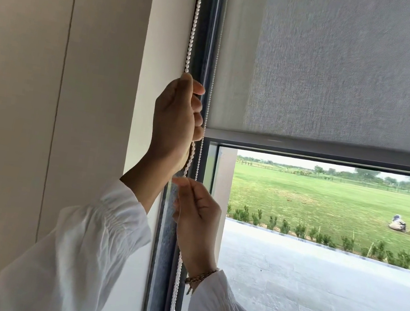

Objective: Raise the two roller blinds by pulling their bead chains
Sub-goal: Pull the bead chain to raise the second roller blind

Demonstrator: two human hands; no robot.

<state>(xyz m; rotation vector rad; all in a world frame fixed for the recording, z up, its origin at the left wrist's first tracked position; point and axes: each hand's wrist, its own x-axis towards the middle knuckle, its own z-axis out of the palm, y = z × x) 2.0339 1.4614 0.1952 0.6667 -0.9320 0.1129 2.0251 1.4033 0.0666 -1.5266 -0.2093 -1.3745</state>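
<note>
A grey roller blind covers the upper part of the window, and its bottom bar hangs just above the middle. A white bead chain runs down the window's left edge. My left hand is closed around this chain at mid height. Just below it, my right hand pinches the same chain between thumb and fingers. A second strand of the chain hangs beside the blind's left edge. Only one blind is in view.
A beige wall fills the left side. The dark window frame stands between the wall and the blind. Through the glass I see a concrete terrace, a low hedge and a green lawn with two people sitting far off.
</note>
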